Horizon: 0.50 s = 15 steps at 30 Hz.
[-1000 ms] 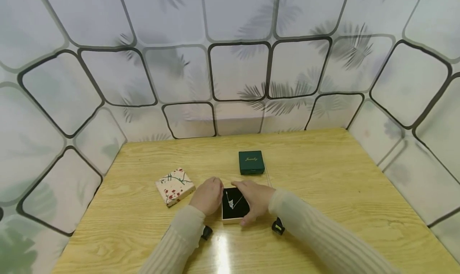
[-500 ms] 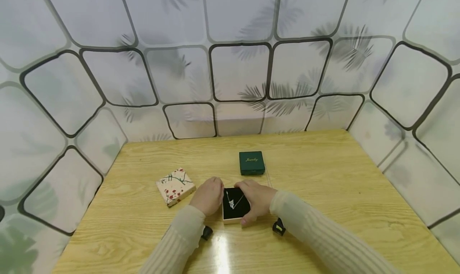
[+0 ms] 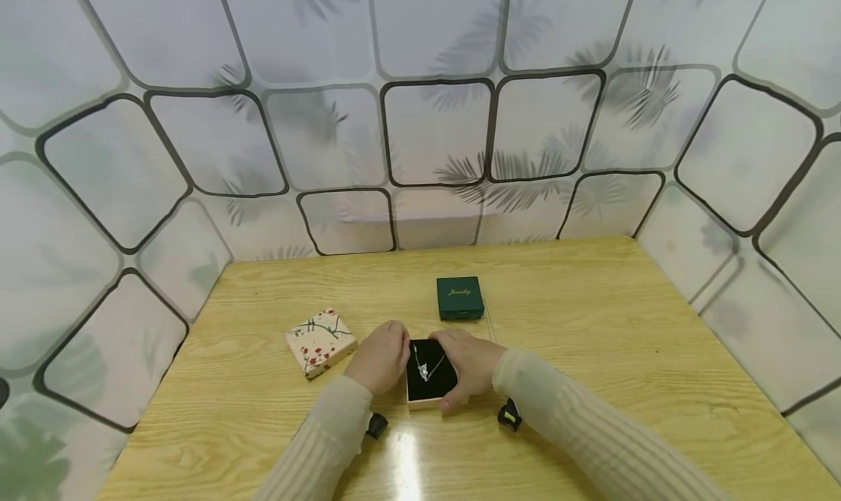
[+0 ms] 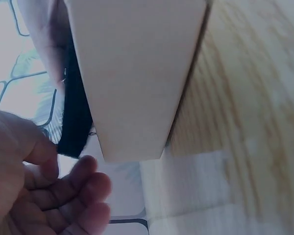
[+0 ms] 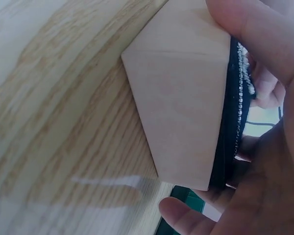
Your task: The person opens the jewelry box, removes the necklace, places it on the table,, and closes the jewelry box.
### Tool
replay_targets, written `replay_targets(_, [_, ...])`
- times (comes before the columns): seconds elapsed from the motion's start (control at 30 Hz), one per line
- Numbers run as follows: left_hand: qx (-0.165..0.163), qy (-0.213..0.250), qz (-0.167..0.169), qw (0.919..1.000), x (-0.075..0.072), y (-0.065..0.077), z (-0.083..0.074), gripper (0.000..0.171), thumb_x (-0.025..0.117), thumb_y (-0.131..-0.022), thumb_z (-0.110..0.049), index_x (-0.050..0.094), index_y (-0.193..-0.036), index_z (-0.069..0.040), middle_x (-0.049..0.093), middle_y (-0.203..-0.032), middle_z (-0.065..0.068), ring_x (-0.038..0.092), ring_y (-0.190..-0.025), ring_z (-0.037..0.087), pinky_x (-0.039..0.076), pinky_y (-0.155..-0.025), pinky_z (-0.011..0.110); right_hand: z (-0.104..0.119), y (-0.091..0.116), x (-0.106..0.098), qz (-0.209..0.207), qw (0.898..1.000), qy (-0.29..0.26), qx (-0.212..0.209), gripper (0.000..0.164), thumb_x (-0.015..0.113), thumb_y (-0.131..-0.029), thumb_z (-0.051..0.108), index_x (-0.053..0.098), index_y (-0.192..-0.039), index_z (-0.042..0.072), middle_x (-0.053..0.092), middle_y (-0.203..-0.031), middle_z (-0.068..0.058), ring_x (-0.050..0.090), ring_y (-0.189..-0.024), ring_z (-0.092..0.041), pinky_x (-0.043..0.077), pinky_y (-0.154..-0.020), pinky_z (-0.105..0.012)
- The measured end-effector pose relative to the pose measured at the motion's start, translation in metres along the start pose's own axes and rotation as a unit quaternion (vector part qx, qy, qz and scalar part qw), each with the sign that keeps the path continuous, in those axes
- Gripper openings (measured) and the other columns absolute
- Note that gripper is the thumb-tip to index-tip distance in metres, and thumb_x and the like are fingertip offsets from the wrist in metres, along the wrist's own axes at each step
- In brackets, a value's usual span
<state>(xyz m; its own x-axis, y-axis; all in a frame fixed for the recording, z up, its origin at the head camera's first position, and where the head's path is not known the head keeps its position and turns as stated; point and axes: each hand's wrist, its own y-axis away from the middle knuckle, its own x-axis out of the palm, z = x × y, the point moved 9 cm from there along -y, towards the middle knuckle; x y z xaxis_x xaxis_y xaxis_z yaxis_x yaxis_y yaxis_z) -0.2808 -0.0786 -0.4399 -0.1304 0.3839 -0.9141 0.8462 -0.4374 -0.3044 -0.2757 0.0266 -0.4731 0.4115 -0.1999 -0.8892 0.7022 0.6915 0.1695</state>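
Between the two hands in the head view sits an uncovered jewelry box base (image 3: 425,404), pale-sided, holding a black insert pad (image 3: 430,389). A silver necklace (image 3: 423,372) lies across the pad in a V. At the box's left far corner is my left hand (image 3: 379,356); in the left wrist view its thumb and index finger pinch the corner of the pad (image 4: 74,117), which stands above the box rim. My right hand (image 3: 469,362) spans the right side, thumb at the near edge and fingers at the far edge, holding the box. Some fingertips are hidden.
A cream floral box lid (image 3: 320,342) lies to the left on the wooden table (image 3: 565,289). Behind the hands stands a shut green jewelry box (image 3: 460,297), with a thin chain (image 3: 490,322) beside it. A patterned curtain (image 3: 434,136) encloses the table.
Hardly anything differs. The right hand has shifted very slightly to the right since the earliest frame; the box and left hand stay almost where they were.
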Motion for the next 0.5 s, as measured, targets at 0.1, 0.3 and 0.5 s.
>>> replay_targets(0.1, [-0.008,0.022,-0.007,0.9997,-0.003,-0.001,0.001,0.006,0.05,-0.092,-0.012,0.051,-0.086,-0.01,0.047,-0.074,-0.003,0.046,-0.065,0.01,0.044,-0.058,0.026,0.0,0.001,0.0,-0.001,1.0,-0.007,0.005,0.104,0.078,-0.056,0.059,0.028,-0.136,0.014,0.042,-0.121,0.002,0.04,-0.107,-0.011,0.036,-0.094,-0.032])
replay_targets(0.3, [-0.052,0.089,0.033,0.9941,0.004,0.0,0.009,0.021,0.05,-0.095,-0.022,0.053,-0.108,-0.007,0.058,-0.089,0.002,0.055,-0.075,0.013,0.048,-0.065,0.03,0.0,0.004,-0.003,-0.002,1.0,-0.02,0.013,0.106,0.079,-0.055,0.059,0.029,-0.136,0.013,0.043,-0.118,0.002,0.041,-0.104,-0.011,0.037,-0.093,-0.033])
replay_targets(0.5, [-0.031,0.084,0.122,0.9885,0.018,0.011,0.007,0.083,0.059,-0.074,-0.065,0.044,-0.13,-0.006,0.048,-0.116,0.005,0.049,-0.098,0.016,0.045,-0.084,0.035,0.001,0.002,-0.001,0.0,1.0,-0.014,0.01,0.104,0.078,-0.056,0.06,0.029,-0.135,0.013,0.043,-0.118,0.003,0.041,-0.102,-0.01,0.038,-0.09,-0.032])
